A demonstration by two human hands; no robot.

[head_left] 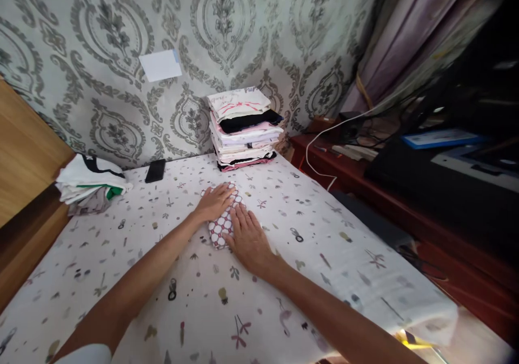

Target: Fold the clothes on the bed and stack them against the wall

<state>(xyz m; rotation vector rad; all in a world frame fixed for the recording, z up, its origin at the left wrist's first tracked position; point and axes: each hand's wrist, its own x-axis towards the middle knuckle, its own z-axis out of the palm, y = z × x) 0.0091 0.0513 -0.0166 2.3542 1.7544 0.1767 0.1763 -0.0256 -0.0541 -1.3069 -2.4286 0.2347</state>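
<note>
A small folded cloth garment (221, 227), white with a red and dark ring pattern, lies on the printed white sheet (182, 299). My left hand (215, 203) rests flat on its far left part, fingers stretched out. On its right side lies my right hand (250, 239), palm down with the fingers extended. Both hands press on the cloth and cover part of it; neither grips it. Beyond them stands a tall stack of folded clothes (246, 137), mostly white and pink with a black piece near the top.
A smaller pile of clothes (93, 183) sits at the far left, near a black phone (155, 171). Patterned wallpaper (227, 34) backs the bed, with a white card (161, 65) on it. Along the right runs a dark red cabinet (308, 150) with a white cable (310, 158).
</note>
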